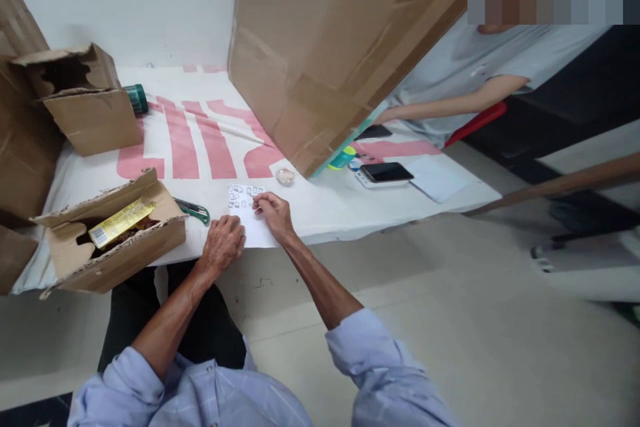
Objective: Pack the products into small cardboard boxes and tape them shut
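A small white paper (257,232) lies flat between and partly beneath the two hands, near the front edge of the counter (330,215). Small dark box-like marks (238,193) fill its far part, past the left hand (223,241); whether they are drawn, printed or laid on is too fine to tell. The near part, between the hands, looks plain, so by appearance the sheet is only partly filled.

The right hand (274,215) has thumb and fingers drawn together at the marked rows; I cannot tell whether anything is pinched there. The left hand rests palm down with fingers bent at the paper's left edge, seemingly steadying it.

Just beyond the right hand sits a small clear round item (285,177). Near the left hand, on its far left side, lies a green cutter (195,209), beside an open carton (167,232) with a yellow packet (121,223). Well to the right hand's right are a phone (387,172) and a large cardboard panel (320,60) stands beyond.
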{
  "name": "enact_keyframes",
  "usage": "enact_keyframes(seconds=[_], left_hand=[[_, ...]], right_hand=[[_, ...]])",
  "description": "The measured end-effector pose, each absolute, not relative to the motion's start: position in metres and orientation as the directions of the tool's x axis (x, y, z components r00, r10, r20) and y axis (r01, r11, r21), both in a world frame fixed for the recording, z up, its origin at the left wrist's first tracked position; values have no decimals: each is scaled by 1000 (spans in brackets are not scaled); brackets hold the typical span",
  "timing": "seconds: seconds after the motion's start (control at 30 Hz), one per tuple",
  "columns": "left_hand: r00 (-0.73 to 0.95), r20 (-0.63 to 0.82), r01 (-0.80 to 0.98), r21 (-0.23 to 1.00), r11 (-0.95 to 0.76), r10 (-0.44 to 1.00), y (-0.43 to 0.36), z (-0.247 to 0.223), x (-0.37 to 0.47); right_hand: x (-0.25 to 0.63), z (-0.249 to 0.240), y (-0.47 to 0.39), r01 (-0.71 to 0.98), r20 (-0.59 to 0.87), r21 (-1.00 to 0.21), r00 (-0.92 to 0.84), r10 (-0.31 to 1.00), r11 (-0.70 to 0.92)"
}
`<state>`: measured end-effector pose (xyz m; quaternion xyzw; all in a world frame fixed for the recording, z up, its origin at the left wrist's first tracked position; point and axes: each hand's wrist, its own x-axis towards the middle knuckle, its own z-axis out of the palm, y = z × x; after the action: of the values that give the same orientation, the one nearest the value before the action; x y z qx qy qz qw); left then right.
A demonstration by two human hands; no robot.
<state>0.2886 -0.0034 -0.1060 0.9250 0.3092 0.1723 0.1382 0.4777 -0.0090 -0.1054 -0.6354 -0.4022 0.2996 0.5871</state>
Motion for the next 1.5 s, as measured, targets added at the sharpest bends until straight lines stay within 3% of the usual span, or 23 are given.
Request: enact_keyframes(seconds=[0.13,0.57,0.67,0.77,0.87,1.0,1.17,1.5], left_hand=[[734,259,507,407,-760,628,-2,-108,287],[516,376,422,670,-611,769,11,-119,283],[479,373,411,705,-578,795,13,-119,280],[486,374,394,713,-580,790,11,-118,280],[512,373,387,704,-595,774,9,-116,281],[530,352,414,687,-597,772,7,-114,283],[556,318,447,665,-599,768,6,-115,284],[583,310,463,632,-621,751,5,-114,284]], right_hand=[[471,-89,-16,-134,1,-989,402,915,60],[458,-69,-28,-300,-2,-951,263,965,80],[463,-81,-29,-179,13,-981,309,951,72],[471,-93,-32,145,45,-989,342,939,-5],[476,-101,-37,469,115,-883,252,961,-17],[475,-103,-40,710,127,-704,109,986,12],[474,-102,-40,753,94,-658,61,994,16],[484,-102,-40,546,189,-835,168,967,68]])
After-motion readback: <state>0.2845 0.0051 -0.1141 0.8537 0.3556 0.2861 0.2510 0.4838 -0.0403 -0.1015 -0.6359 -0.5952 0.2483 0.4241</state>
